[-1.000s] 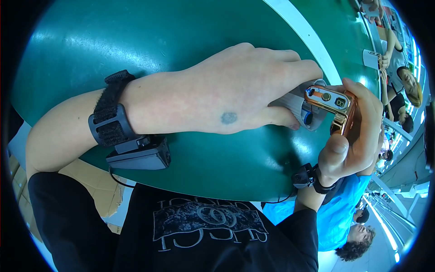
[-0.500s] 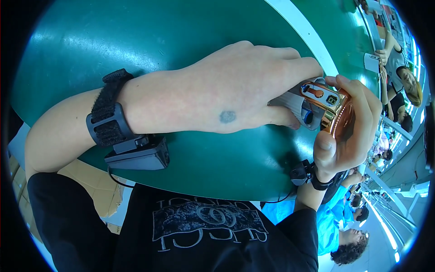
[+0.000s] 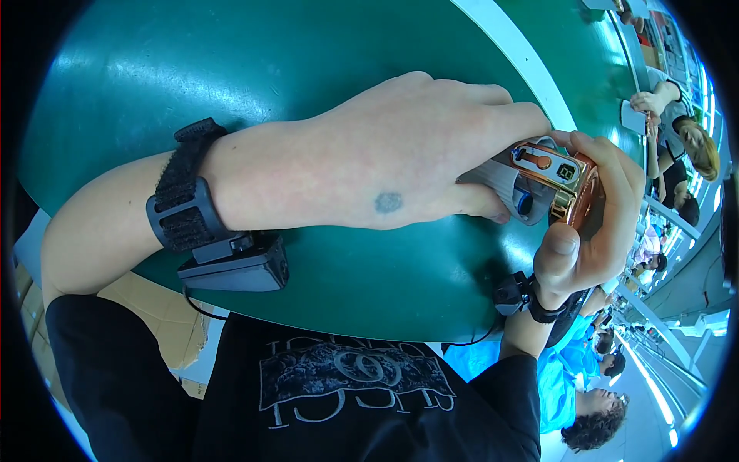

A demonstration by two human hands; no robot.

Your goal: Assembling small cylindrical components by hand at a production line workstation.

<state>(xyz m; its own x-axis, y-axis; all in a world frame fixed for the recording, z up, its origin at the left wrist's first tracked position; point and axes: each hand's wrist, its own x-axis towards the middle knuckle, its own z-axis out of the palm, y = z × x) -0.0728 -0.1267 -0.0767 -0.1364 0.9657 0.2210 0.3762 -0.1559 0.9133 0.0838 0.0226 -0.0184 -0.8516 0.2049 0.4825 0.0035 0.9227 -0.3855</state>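
My right hand (image 3: 608,202) wraps around a shiny copper-coloured device (image 3: 573,202) with a slide switch and a small display on its pale panel. From the left, my left hand (image 3: 439,150) pinches a grey ribbed piece (image 3: 496,179) between thumb and curled fingers. The grey piece meets the end of the copper device; whether the two are joined I cannot tell. Something small and blue (image 3: 525,204) shows inside the translucent grey end. My left hand covers much of the grey piece, and my right palm hides the far side of the device.
A green table (image 3: 369,285) lies beneath both hands, with a white strip (image 3: 523,58) running across it. Black strapped boxes sit on my wrists, one (image 3: 239,262) trailing a cable. Cardboard (image 3: 158,312) stands below the table edge. Co-workers sit along the right.
The copper device has tipped slightly in my right hand, and my right thumb has shifted a little. My left hand has barely moved. A co-worker's hand at far right has moved.
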